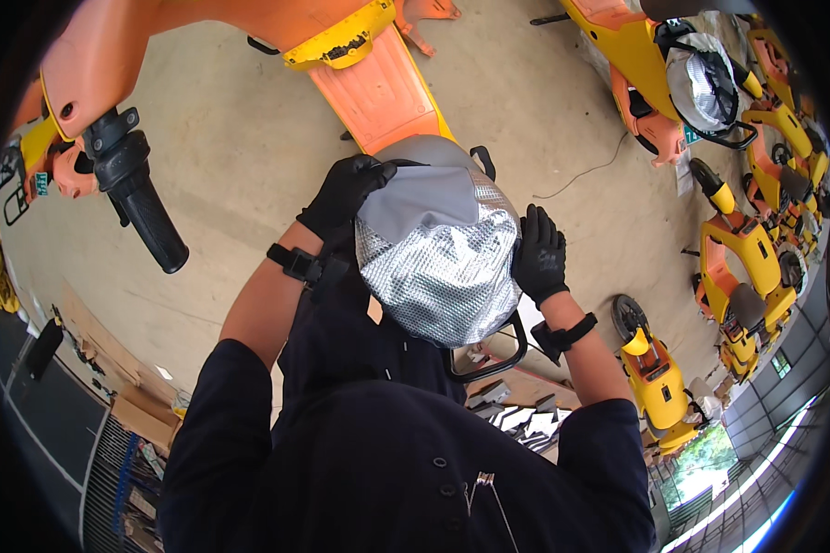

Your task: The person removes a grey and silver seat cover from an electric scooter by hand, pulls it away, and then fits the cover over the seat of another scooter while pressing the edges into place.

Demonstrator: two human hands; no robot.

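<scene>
A silver quilted cover with a gray fabric patch [438, 267] sits over the seat [424, 149] of an orange and yellow scooter [378, 92]. My left hand [346, 189], in a black glove, has its fingers closed on the cover's upper left edge, by the gray patch. My right hand [541, 249], also gloved, lies along the cover's right side with its fingers stretched out and touching it. A black loop rail [493, 364] shows below the cover at the right. The seat's underside is hidden.
A handlebar grip [152, 207] juts out at the left. More scooters [742, 267] line the right, one [655, 387] at lower right, another with a silver cover [696, 83] at upper right. A thin cord [586, 180] lies on the concrete floor [231, 101]. Cardboard [143, 415] lies at lower left.
</scene>
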